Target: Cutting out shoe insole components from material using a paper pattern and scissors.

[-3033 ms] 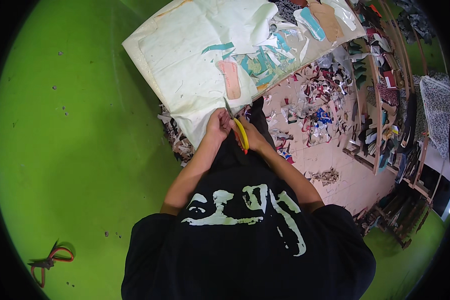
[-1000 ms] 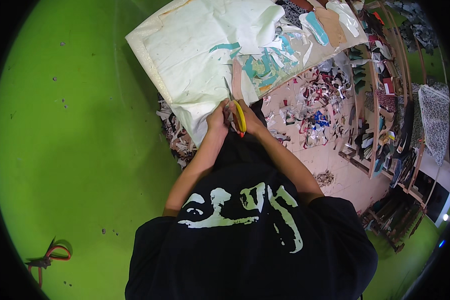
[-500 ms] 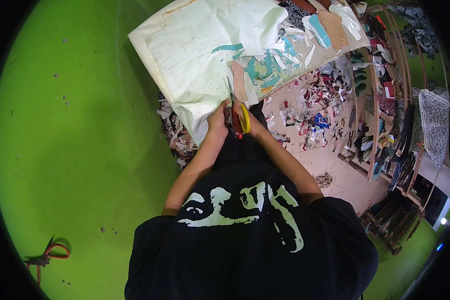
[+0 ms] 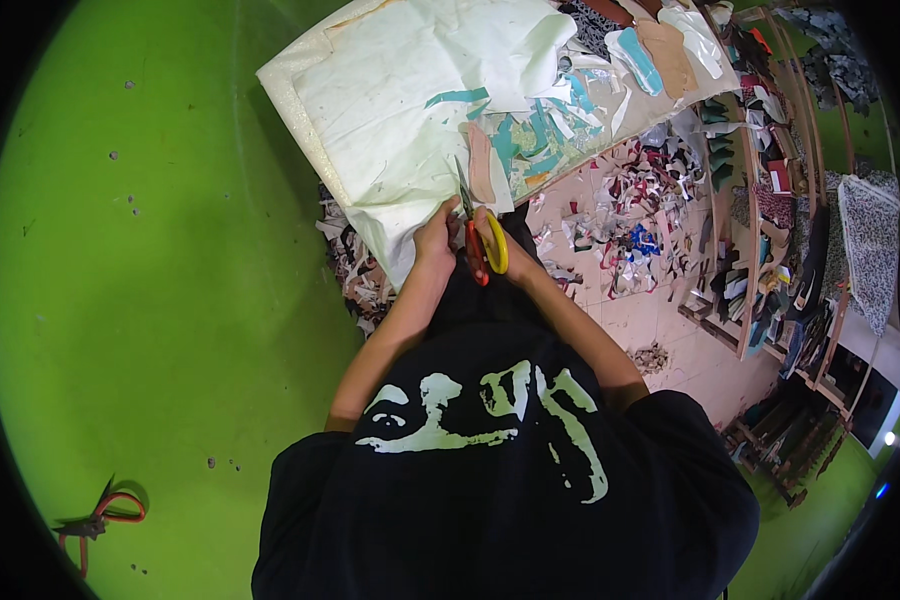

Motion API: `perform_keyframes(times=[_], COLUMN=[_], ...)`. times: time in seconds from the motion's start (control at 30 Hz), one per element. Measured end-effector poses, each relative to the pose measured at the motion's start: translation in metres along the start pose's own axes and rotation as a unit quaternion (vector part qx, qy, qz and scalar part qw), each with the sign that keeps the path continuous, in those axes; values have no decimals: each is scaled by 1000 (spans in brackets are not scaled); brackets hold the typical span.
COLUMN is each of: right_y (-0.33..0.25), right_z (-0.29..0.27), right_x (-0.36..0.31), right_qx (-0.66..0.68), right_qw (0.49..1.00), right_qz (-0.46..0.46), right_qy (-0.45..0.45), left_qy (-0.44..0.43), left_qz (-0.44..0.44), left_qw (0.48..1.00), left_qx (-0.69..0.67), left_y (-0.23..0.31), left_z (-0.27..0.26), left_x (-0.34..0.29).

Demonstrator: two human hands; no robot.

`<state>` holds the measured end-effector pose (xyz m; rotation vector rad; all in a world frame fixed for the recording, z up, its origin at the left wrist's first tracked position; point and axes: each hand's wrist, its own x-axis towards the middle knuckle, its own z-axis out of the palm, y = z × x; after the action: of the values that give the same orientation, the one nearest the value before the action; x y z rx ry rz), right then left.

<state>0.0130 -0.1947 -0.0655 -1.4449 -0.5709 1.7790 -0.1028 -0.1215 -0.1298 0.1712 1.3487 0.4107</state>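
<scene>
Near the table's close edge, my right hand [image 4: 515, 256] is closed around scissors with one red and one yellow handle [image 4: 487, 262]. Their metal blades [image 4: 463, 182] point away from me, along the white sheet material [image 4: 390, 110]. Just left of the blades, my left hand [image 4: 434, 236] is closed on the creased near edge of that sheet; its fingertips are partly hidden. A long tan, sole-shaped piece [image 4: 481, 165] lies on the white material, right of the blades.
Teal and white offcuts [image 4: 540, 135] lie across the table's right side, with a teal-and-white cut piece [image 4: 637, 62] beyond. Scraps [image 4: 630, 240] litter the tiled floor. Racks [image 4: 760, 230] of materials stand at right; a green wall [image 4: 150, 320] at left has red-handled shears [image 4: 100, 518] on it.
The scissors' handles have shifted slightly right and spread a little, with my right hand moving along. My left hand stays nearly still on the sheet.
</scene>
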Motion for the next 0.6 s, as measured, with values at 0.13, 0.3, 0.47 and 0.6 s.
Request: perform_keyframes(times=[0.13,0.3,0.47,0.6], right_y=[1,-12,-6,-12], right_z=[-1,8,7,6], right_x=[1,2,6,13], right_qx=[18,17,-27,7], right_qw=[1000,997,996,997], right_qz=[-11,-29,-38,-18], right_qy=[9,64,80,70], left_qy=[-11,-18,-9,1], left_qz=[6,6,5,17], left_qw=[1000,1000,1000,1000], left_qx=[-7,-4,2,4], left_y=[-1,-1,2,1], left_z=[1,0,3,1], left_x=[0,1,-6,-8])
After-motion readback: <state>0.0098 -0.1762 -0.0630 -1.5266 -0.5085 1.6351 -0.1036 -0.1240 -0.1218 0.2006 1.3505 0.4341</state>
